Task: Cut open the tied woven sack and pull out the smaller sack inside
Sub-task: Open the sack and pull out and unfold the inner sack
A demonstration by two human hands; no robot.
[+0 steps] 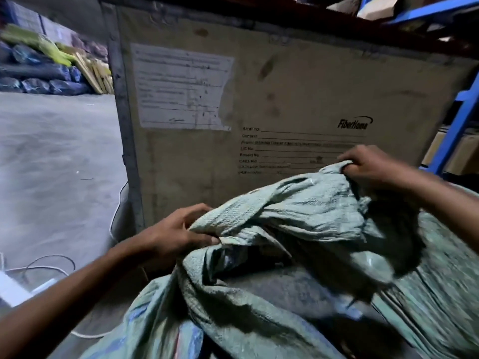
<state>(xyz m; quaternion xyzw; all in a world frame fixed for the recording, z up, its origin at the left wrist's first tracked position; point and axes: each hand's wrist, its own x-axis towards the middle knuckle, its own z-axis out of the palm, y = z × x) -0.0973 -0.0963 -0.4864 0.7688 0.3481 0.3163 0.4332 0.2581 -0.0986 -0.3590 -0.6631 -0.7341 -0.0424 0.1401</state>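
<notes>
Hands grip the green sack (311, 216) just in front of the big box (298, 94): left hand (178, 233) and right hand (373, 165) both pinch its open edge. Box says "FiberHome" and "SHIP TO".

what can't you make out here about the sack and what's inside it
Head view only:
- Contents of the green woven sack: the opening between the left hand and right hand is dark and motion-blurred, so a smaller sack cannot be confirmed.
- Tie or cut edge: hidden in bunched fabric.
- Sack's base: cut off by the bottom edge.
- Paper label on the crate: print too blurred to read.
</notes>
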